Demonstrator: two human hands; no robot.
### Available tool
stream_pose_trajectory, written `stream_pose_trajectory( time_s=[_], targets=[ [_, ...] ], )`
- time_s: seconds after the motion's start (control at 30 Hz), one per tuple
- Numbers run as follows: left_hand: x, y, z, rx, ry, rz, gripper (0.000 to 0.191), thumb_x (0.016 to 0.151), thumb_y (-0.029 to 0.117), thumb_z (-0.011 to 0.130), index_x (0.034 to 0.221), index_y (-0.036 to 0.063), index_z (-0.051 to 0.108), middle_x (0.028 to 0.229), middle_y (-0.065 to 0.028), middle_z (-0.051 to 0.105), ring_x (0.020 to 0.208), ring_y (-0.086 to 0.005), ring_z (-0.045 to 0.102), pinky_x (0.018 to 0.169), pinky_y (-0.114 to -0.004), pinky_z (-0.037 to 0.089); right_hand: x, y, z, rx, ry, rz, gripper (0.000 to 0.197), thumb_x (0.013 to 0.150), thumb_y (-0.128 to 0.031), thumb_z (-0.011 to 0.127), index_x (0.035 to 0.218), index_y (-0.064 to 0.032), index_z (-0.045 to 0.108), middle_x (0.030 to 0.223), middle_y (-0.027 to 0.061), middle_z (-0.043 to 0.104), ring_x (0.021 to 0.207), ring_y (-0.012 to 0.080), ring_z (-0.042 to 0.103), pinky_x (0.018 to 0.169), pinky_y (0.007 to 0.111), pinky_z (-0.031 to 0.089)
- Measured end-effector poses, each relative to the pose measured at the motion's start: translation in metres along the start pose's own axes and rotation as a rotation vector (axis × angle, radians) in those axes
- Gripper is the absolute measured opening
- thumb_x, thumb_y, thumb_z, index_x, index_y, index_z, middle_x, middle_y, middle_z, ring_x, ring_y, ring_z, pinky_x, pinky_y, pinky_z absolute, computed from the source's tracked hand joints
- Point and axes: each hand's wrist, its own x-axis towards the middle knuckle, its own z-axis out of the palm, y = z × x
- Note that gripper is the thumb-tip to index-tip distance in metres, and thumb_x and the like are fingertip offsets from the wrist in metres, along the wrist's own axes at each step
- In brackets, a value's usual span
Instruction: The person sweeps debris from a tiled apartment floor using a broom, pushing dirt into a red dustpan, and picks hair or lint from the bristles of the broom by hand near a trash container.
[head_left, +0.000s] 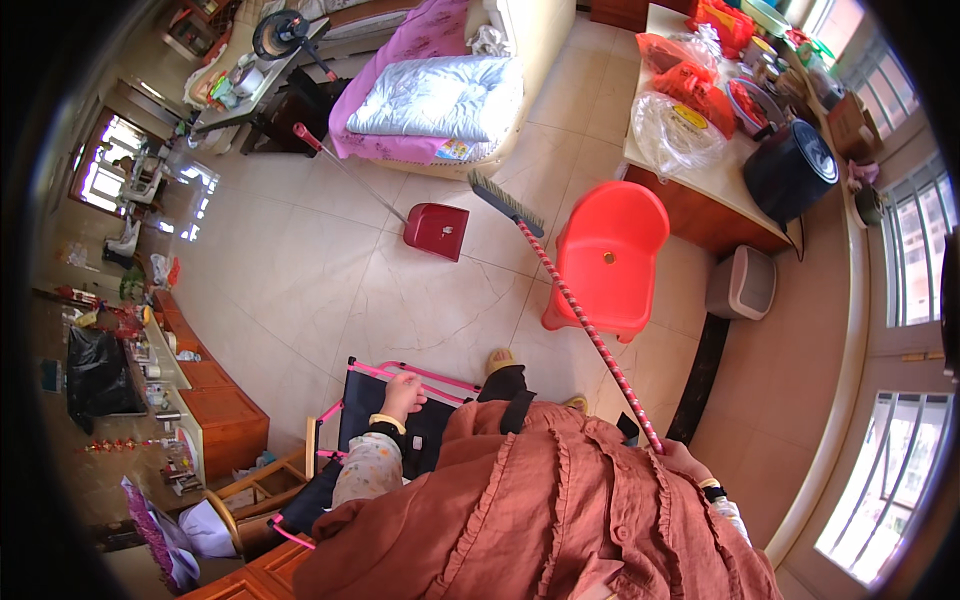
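Observation:
My right hand (681, 459) grips the end of a broom (576, 304) with a red-and-white striped handle. The handle runs away from me, past the left side of a red plastic chair (607, 281). At its far end is the broom's grey head (504, 201) with pale bristles; whether it touches the floor I cannot tell. My left hand (405, 394) has its fingers curled in, with nothing visible in it. It is over a dark folding chair (358, 412) with a pink frame. Ahead on the tiles rests a dark red long-handled dustpan (436, 231), with small pale debris in it.
A sofa with a folded pale-blue quilt (435, 97) stands ahead. At the right, a counter (705, 191) holds plastic bags (679, 135) and a dark pot (787, 169). Below it is a grey waste bin (741, 283). Wooden cabinets (225, 412) line the left.

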Motion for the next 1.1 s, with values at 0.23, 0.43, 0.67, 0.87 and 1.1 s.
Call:
stream_pose_trajectory(
  time_s=[0.23,0.43,0.67,0.87,1.1],
  targets=[
    [0.042,-0.002,0.02,-0.046,-0.1,0.163,0.022,0.077,0.015,0.052,0.097,0.0053,0.049,0.066,-0.0036,0.055,0.054,-0.0129,0.056,0.041,-0.025,0.043,0.006,0.014,-0.002,-0.166,0.09,0.043,0.023,0.07,-0.024,0.057,0.075,-0.0013,0.056,0.056,0.006,0.054,0.051,0.0147,0.053,0.05,0.028,0.043],
    [0.033,-0.006,0.019,-0.077,0.0,0.135,0.025,0.077,0.015,0.053,0.099,0.0048,0.048,0.066,-0.0055,0.055,0.049,-0.0124,0.054,0.038,-0.025,0.041,0.044,0.124,0.006,-0.177,0.03,0.128,0.022,0.066,-0.022,0.057,0.07,-0.0008,0.057,0.055,0.0078,0.053,0.054,0.0149,0.05,0.053,0.03,0.04],
    [0.02,0.002,-0.002,-0.175,0.137,0.017,0.024,0.079,0.015,0.052,0.101,0.0086,0.048,0.068,-0.0052,0.055,0.048,-0.0117,0.052,0.038,-0.024,0.04,0.025,0.003,-0.056,-0.181,0.012,0.31,0.027,0.067,-0.026,0.061,0.082,-0.003,0.06,0.064,0.0093,0.058,0.061,0.0172,0.055,0.058,0.031,0.043],
    [0.0,0.08,0.014,-0.274,0.132,0.157,0.025,0.08,0.014,0.051,0.104,0.008,0.046,0.071,-0.0049,0.054,0.053,-0.0112,0.053,0.042,-0.022,0.041,0.038,-0.038,-0.088,0.024,0.032,0.385,0.016,0.068,-0.015,0.06,0.071,-0.0008,0.052,0.053,0.0035,0.048,0.043,0.0131,0.047,0.038,0.028,0.038],
    [-0.015,0.113,0.012,-0.235,0.211,0.249,0.031,0.08,0.013,0.051,0.11,0.0078,0.042,0.075,-0.0057,0.054,0.055,-0.0115,0.053,0.043,-0.022,0.041,0.072,-0.042,-0.105,0.196,-0.013,0.388,0.017,0.068,-0.015,0.058,0.066,-0.0021,0.047,0.051,0.0049,0.046,0.038,0.0152,0.045,0.034,0.029,0.037]
  ],
)
